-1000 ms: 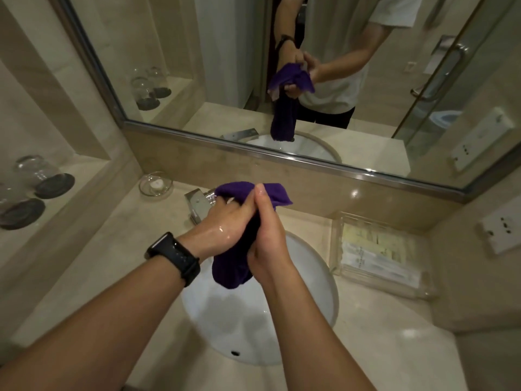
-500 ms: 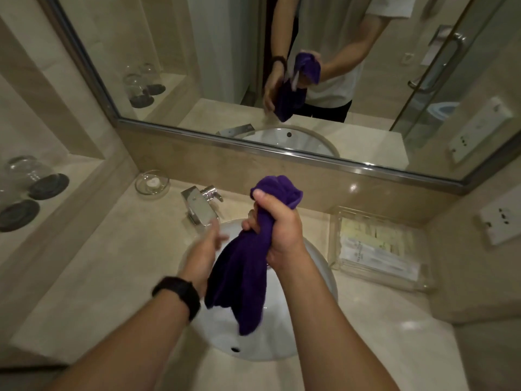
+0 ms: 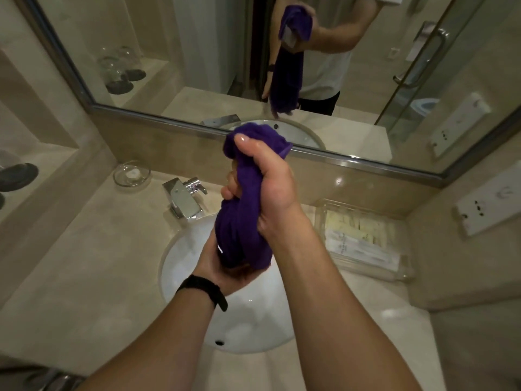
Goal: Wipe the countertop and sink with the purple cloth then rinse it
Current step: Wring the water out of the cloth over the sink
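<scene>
The purple cloth (image 3: 239,230) is bunched into a thick vertical roll above the white oval sink (image 3: 253,328). My right hand (image 3: 265,179) grips its upper part, with a tuft sticking out above the thumb. My left hand (image 3: 225,272), with a black band on the wrist, cups and holds the lower end from underneath. The beige stone countertop (image 3: 93,266) surrounds the basin. No water runs from the chrome tap (image 3: 183,198).
A glass soap dish (image 3: 132,174) sits left of the tap. A clear tray of packets (image 3: 363,241) stands right of the sink. Upturned glasses (image 3: 14,170) rest on a left ledge. A big mirror (image 3: 338,66) and wall sockets (image 3: 490,204) are behind.
My right hand has lifted the cloth higher. My left hand, open beside the cloth half a second ago, now holds its lower end from below.
</scene>
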{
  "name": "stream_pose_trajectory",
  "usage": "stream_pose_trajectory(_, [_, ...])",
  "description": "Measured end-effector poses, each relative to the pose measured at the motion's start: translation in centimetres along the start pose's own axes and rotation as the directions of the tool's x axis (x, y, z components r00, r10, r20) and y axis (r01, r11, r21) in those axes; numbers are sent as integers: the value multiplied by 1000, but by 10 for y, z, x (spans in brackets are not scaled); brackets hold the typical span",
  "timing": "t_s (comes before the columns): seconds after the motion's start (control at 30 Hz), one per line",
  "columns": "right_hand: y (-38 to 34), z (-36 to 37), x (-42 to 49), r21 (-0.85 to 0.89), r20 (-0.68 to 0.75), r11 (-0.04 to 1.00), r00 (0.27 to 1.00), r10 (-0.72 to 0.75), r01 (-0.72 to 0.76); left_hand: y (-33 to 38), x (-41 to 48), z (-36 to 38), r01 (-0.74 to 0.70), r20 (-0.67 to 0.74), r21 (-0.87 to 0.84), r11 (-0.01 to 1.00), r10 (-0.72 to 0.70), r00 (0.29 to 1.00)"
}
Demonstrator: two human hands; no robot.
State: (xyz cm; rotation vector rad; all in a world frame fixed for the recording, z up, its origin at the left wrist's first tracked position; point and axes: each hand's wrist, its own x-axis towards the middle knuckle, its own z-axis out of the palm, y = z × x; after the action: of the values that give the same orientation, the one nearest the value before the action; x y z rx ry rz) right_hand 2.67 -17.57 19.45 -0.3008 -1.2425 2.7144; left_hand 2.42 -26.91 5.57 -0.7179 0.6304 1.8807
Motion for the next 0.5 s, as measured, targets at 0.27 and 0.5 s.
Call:
stream_pose_trajectory(0.27, [-26,-35,-7,-754,213,567,939,-268,333,22,7,11,-288,-14,275,917,303,953])
stream_pose_trajectory(0.5, [25,-82,-7,-925,141,266,897,-420,270,43,-15,72,-740,266,602,300,799,540])
